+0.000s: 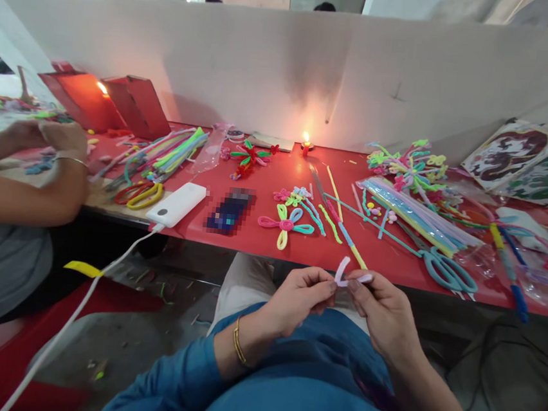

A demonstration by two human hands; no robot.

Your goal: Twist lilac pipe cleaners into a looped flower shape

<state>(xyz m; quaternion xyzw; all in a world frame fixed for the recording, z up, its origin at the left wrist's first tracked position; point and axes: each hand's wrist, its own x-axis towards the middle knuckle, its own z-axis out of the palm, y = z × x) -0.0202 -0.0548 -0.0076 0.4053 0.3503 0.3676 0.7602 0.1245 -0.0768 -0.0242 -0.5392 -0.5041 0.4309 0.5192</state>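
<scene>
Between my two hands is a short pale lilac pipe cleaner (342,271), bent so that one end sticks up. My left hand (304,299) pinches it near the bend. The fingers of my right hand (383,308) are closed on its other end, which pokes out past them. Both hands are over my lap, just off the table's front edge. Beyond them on the red table (230,253) lies a pipe-cleaner flower (285,226) with yellow, blue and pink loops. A striped stick (347,236) with a yellow end points toward my hands.
A lit candle (305,148) burns at the table's back. Blue-handled scissors (447,270) and bagged pipe cleaners (416,213) lie to the right. Leftward are a phone (229,211), a white power bank (178,204) with a cable, yellow-handled scissors (145,196) and another person's hands (64,138).
</scene>
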